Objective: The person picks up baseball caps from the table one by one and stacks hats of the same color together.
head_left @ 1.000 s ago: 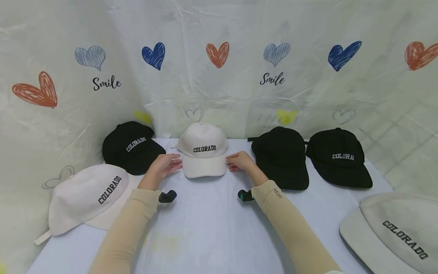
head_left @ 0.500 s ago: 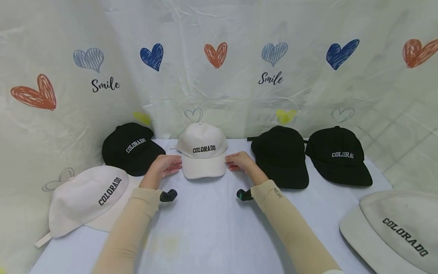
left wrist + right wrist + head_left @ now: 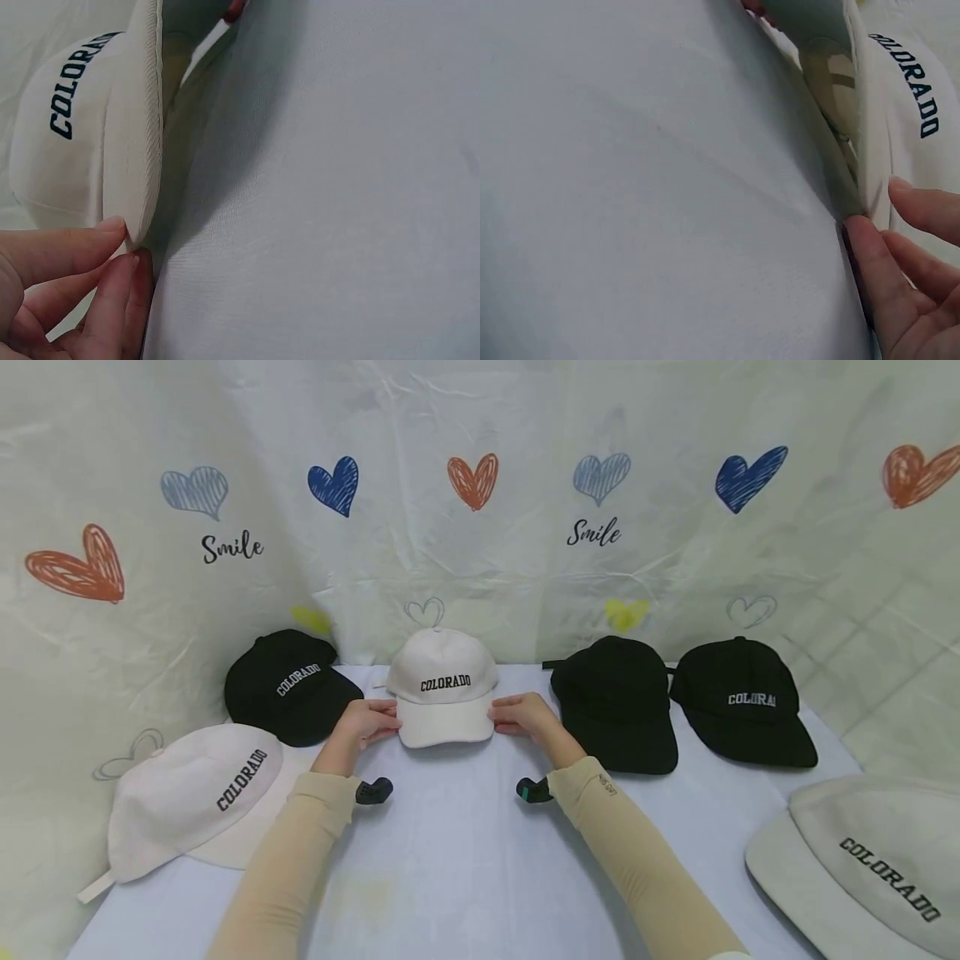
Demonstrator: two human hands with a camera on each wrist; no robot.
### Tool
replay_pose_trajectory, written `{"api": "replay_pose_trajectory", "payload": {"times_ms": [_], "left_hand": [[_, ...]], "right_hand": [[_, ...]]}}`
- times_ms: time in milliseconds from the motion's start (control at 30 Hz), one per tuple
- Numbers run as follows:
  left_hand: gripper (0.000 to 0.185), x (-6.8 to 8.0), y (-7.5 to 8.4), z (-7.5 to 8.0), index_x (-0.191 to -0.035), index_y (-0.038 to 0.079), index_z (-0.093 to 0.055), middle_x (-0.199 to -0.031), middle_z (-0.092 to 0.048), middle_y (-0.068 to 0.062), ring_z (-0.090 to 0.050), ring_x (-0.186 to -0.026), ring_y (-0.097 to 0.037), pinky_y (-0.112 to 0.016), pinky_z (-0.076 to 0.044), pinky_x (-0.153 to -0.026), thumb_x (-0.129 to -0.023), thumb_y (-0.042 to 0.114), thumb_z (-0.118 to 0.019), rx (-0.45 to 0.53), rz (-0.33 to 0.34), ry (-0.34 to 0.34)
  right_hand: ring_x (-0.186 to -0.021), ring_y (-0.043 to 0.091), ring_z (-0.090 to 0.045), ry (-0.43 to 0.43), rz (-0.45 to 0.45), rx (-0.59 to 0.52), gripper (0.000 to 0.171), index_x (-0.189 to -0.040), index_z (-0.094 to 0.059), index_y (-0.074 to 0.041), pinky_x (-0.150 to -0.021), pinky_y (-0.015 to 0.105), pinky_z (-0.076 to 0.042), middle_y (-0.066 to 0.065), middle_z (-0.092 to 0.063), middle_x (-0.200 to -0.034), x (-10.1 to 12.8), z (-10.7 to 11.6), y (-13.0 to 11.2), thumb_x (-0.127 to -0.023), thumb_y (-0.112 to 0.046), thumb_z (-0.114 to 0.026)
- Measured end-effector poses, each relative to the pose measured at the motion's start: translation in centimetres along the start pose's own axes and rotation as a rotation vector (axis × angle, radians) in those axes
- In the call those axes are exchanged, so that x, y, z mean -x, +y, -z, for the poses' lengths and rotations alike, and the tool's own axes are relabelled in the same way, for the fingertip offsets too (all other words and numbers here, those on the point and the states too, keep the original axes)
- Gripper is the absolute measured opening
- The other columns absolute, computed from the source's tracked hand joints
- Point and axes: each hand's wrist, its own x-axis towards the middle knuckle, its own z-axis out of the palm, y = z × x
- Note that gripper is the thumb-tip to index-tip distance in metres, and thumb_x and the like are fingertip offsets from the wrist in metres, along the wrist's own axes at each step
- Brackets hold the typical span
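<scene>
Two hands are set at opposite brim edges of the white COLORADO cap [image 3: 444, 689], mid-table between black caps: the left hand [image 3: 365, 724] pinches its side, the right hand [image 3: 525, 717] grips the other, brim pointing toward the person, equally near.

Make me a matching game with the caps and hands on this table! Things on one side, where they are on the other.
Things:
1. middle white cap
2. plain black cap
3. left hand
4. grey cap

Places:
A. near right corner of the table
B. pinching the middle cap's brim on its left side
C. between the two hands
D. just right of the right hand

Pairs: 1-C, 2-D, 3-B, 4-A
</scene>
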Motion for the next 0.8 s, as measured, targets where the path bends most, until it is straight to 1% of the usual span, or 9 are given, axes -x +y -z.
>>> {"api": "replay_pose_trajectory", "payload": {"times_ms": [67, 133, 200, 300, 400, 533, 700, 800], "left_hand": [[0.058, -0.1, 0.0, -0.1, -0.146, -0.004, -0.052, -0.121, -0.059, -0.016, -0.062, -0.096, -0.018, -0.037, -0.052, -0.098, -0.091, -0.013, -0.068, -0.001, 0.002, 0.008], [0.059, -0.1, 0.0, -0.2, -0.147, -0.003, -0.052, -0.120, -0.058, -0.015, -0.062, -0.096, -0.018, -0.037, -0.052, -0.098, -0.091, -0.014, -0.068, 0.006, 0.004, 0.014], [0.060, -0.2, 0.0, -0.1, -0.147, -0.002, -0.052, -0.121, -0.058, -0.015, -0.062, -0.096, -0.018, -0.037, -0.052, -0.098, -0.091, -0.014, -0.068, 0.013, 0.008, 0.017], [0.063, -0.2, 0.1, -0.1, -0.150, 0.001, -0.050, -0.122, -0.056, -0.015, -0.062, -0.095, -0.018, -0.037, -0.053, -0.097, -0.091, -0.014, -0.068, 0.018, 0.011, 0.009], [0.069, 0.0, 0.1, 0.0, -0.153, 0.005, -0.046, -0.119, -0.052, -0.014, -0.061, -0.093, -0.017, -0.035, -0.055, -0.094, -0.091, -0.015, -0.067, 0.012, 0.007, -0.015], [0.074, 0.1, 0.1, 0.1, -0.157, 0.008, -0.040, -0.118, -0.048, -0.012, -0.061, -0.092, -0.018, -0.034, -0.057, -0.091, -0.092, -0.016, -0.064, 0.005, 0.006, -0.054], [0.076, 0.5, 0.4, 0.3, -0.159, 0.009, -0.036, -0.124, -0.047, -0.014, -0.061, -0.090, -0.018, -0.032, -0.059, -0.087, -0.093, -0.016, -0.062, 0.009, 0.010, -0.089], [0.076, 0.9, 0.6, 0.5, -0.160, 0.010, -0.036, -0.130, -0.047, -0.016, -0.060, -0.087, -0.017, -0.031, -0.060, -0.084, -0.094, -0.016, -0.061, 0.008, 0.010, -0.089]], "right_hand": [[-0.081, 0.014, -0.069, -0.005, -0.007, -0.004, 0.050, -0.143, -0.054, 0.006, -0.081, 0.029, -0.060, 0.017, -0.068, -0.112, 0.0, -0.1, 0.1, -0.096, 0.000, -0.070], [-0.078, 0.013, -0.069, -0.013, -0.021, -0.008, 0.058, -0.149, -0.047, 0.003, -0.077, 0.027, -0.060, 0.019, -0.066, -0.116, -0.1, -0.3, 0.2, -0.096, 0.001, -0.069], [-0.076, 0.013, -0.069, -0.023, -0.029, -0.005, 0.062, -0.153, -0.044, 0.001, -0.075, 0.026, -0.060, 0.022, -0.063, -0.122, -0.2, -0.3, 0.2, -0.096, 0.002, -0.069], [-0.075, 0.012, -0.068, -0.035, -0.034, -0.005, 0.064, -0.154, -0.042, -0.001, -0.074, 0.025, -0.060, 0.023, -0.058, -0.128, 0.0, -0.3, 0.1, -0.096, 0.003, -0.068], [-0.075, 0.012, -0.067, -0.051, -0.025, -0.010, 0.064, -0.155, -0.042, -0.002, -0.072, 0.025, -0.060, 0.020, -0.056, -0.122, 0.3, -0.3, -0.1, -0.096, 0.004, -0.067], [-0.079, 0.014, -0.067, -0.071, -0.027, -0.033, 0.068, -0.157, -0.039, -0.005, -0.074, 0.027, -0.061, 0.017, -0.058, -0.116, 0.4, -0.2, -0.1, -0.096, 0.005, -0.067], [-0.084, 0.015, -0.068, -0.082, -0.025, -0.044, 0.070, -0.158, -0.038, -0.007, -0.078, 0.029, -0.061, 0.017, -0.058, -0.120, 0.5, -0.1, 0.0, -0.096, 0.005, -0.067], [-0.085, 0.016, -0.067, -0.074, -0.017, -0.039, 0.068, -0.157, -0.040, -0.008, -0.078, 0.029, -0.061, 0.019, -0.058, -0.122, 0.6, -0.2, 0.0, -0.096, 0.005, -0.068]]}}
